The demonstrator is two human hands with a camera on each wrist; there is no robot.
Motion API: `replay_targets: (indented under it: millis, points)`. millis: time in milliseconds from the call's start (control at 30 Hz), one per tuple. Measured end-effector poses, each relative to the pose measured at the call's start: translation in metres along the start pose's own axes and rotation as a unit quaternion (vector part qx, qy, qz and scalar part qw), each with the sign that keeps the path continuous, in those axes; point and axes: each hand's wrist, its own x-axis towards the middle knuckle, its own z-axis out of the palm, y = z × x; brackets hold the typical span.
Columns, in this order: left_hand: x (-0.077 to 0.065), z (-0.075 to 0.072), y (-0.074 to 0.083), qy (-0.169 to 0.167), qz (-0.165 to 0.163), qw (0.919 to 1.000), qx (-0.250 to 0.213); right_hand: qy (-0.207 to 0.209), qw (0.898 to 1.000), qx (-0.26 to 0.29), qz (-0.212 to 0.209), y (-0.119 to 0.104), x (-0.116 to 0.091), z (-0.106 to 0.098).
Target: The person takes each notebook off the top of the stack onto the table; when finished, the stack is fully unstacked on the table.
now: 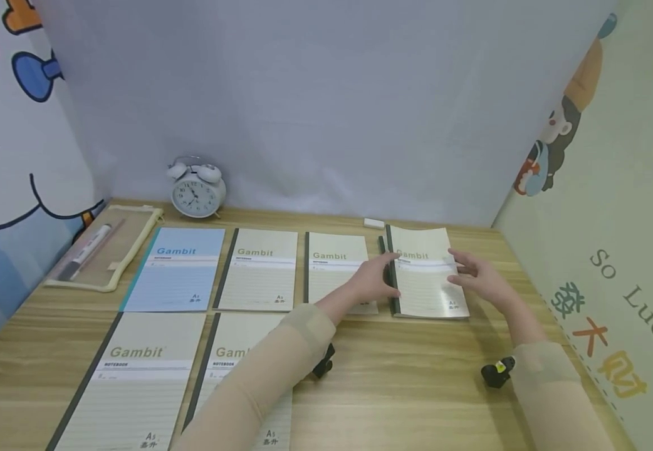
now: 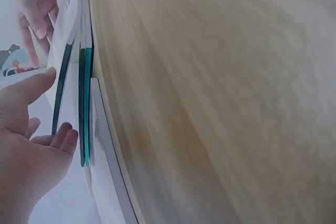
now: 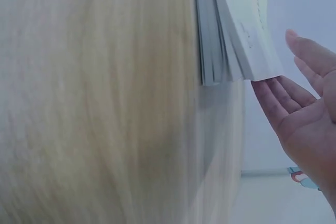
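A cream Gambit notebook (image 1: 425, 275) with a dark spine lies on top of a stack at the right. Its cover bows a little, and its spine stands off the stack in the left wrist view. My left hand (image 1: 374, 279) holds this spine, fingers (image 2: 67, 139) curled in beneath it and thumb on the cover side. At the opposite edge, my right hand (image 1: 481, 279) touches the notebook; its fingers (image 3: 270, 98) are fairly straight under the page edge, with the thumb raised off the cover. Below, the stack (image 2: 87, 103) shows dark and teal spines.
Left of the stack lie cream notebooks (image 1: 263, 269) and a blue notebook (image 1: 177, 269), with larger cream notebooks (image 1: 135, 382) in front. A zip pouch (image 1: 129, 235) holding a marker, a white alarm clock (image 1: 195, 194) and a white eraser (image 1: 374, 223) lie further back.
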Motion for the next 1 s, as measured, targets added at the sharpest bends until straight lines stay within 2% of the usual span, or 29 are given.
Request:
replay_targets:
  millis: [233,467,700,867,1000]
  points:
    - [-0.007,-0.008,0.006,0.037,0.01,0.9977,-0.057,0.021,1.0,0.004,0.007,-0.003,0.0,-0.002]
    - [-0.011,-0.024,0.006,0.061,0.019,0.9922,-0.107,0.022,1.0,0.008,0.005,-0.021,-0.004,-0.002]
    - [-0.013,-0.043,0.005,0.054,-0.007,0.9852,-0.163,0.021,1.0,-0.008,-0.004,-0.041,-0.006,-0.001]
    - [-0.018,-0.06,0.003,0.046,-0.019,0.9846,-0.168,0.018,1.0,-0.005,-0.019,-0.051,-0.003,0.001]
    - [-0.023,-0.075,0.003,0.046,-0.015,0.9857,-0.161,0.015,1.0,-0.01,-0.022,-0.062,-0.003,0.002]
